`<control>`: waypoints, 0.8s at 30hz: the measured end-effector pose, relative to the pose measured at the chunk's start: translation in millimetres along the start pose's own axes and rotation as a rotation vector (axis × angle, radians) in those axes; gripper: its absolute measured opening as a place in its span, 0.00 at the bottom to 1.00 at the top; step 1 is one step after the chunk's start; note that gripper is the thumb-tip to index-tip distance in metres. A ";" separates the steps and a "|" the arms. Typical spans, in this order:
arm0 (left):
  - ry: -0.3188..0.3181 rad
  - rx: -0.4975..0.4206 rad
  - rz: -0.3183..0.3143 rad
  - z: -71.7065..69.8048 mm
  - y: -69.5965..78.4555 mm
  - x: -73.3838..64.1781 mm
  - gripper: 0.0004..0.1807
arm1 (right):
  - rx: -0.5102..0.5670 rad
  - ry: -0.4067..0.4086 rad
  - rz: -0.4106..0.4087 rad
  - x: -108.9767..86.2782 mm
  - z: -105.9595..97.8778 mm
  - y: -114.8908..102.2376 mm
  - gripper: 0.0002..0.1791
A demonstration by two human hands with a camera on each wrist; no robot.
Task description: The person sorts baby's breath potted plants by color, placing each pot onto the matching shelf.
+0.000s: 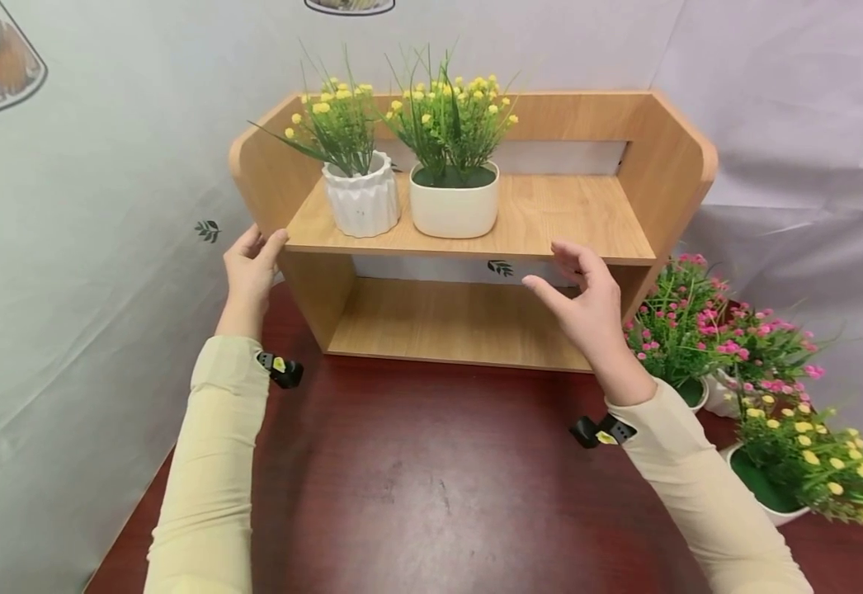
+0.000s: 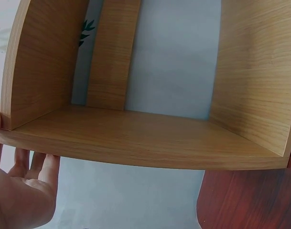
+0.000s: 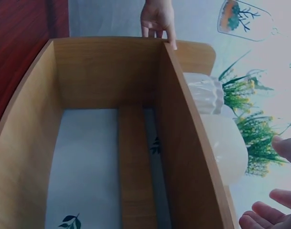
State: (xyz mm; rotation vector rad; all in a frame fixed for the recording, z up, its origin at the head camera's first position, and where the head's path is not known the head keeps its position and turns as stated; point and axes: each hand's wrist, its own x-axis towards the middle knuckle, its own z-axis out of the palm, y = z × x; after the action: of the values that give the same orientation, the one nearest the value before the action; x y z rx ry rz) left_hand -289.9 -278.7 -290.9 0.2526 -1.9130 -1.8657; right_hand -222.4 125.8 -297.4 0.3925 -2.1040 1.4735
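Note:
A two-level wooden shelf stands on the table. My left hand grips its left side panel, thumb at the front edge by the upper board; in the left wrist view, the fingers of that hand reach round the panel's outer face. In front of the upper board, towards the right, my right hand is held with thumb and fingers apart and nothing between them. On the upper board are a ridged white pot and, right beside it, a smooth cream pot, both with yellow flowers.
To the right of the shelf are pots of pink flowers and, nearer me, a pot of yellow flowers. The dark red table reaches to the light wall cloth on the left.

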 end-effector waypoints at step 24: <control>0.004 0.010 -0.002 0.1 -1.9 0.7 0.28 | -0.138 0.014 -0.007 -45.9 -14.3 29.2 0.27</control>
State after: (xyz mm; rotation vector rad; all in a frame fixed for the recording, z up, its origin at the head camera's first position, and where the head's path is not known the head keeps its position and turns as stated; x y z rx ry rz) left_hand -290.9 -279.0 -292.6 0.2618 -1.9200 -1.8559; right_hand -196.5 146.7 -342.8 0.3361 -2.1753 1.3142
